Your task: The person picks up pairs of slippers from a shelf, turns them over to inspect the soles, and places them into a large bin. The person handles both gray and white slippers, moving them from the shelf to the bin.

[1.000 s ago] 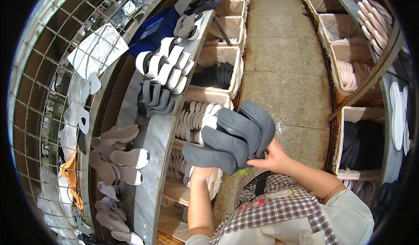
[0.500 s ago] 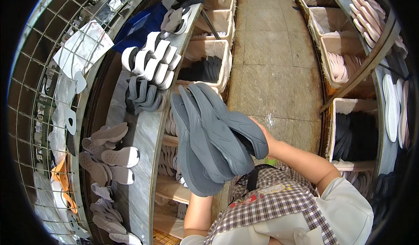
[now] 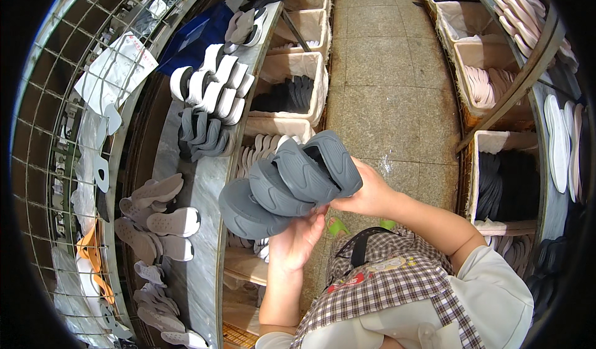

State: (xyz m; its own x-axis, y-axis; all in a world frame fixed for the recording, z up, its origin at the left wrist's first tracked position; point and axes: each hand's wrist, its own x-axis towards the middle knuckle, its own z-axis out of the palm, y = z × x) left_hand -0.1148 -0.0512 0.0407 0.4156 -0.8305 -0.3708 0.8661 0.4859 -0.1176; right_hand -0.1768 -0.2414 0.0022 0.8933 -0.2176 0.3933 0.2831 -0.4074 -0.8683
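A fanned stack of several dark grey shoe soles point(image 3: 288, 181) is held up in front of me, heel ends toward me. My left hand point(image 3: 299, 238) supports it from below, its fingers partly hidden beneath the soles. At the right end of the stack, my right hand point(image 3: 366, 190) grips the outermost sole, with most of its fingers behind it. On the shelf to the left sit white soles point(image 3: 217, 85) in rows, and nearer than these stand more dark grey soles point(image 3: 203, 135).
The grey shelf point(image 3: 208, 194) on my left also carries beige soles point(image 3: 158, 215) beside a wire mesh point(image 3: 46, 131). Cloth-lined baskets point(image 3: 320, 94) stand below it. More baskets point(image 3: 475, 57) line the right side of the tiled aisle point(image 3: 388, 100), under another shelf with pale soles.
The stack has tilted and swung so its ends now face me more, and it sits a little higher and further left. My left hand has come into view beneath it.
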